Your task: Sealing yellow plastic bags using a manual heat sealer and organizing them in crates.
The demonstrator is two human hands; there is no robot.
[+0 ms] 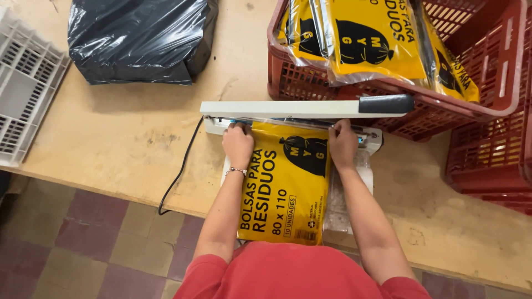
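The yellow bag packet (285, 185) lies long axis 12-to-6, its top edge under the raised sealer arm (305, 109), left hand (238, 145) and right hand (342, 145) pinching its 12 o'clock corners.

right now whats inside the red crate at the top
The red crate holds several yellow packets in clear wrap, leaning stacked. What lies beneath them and the crate's floor are covered.

Flat yellow packet (285, 185) with black print, top edge under raised sealer arm (302, 108).
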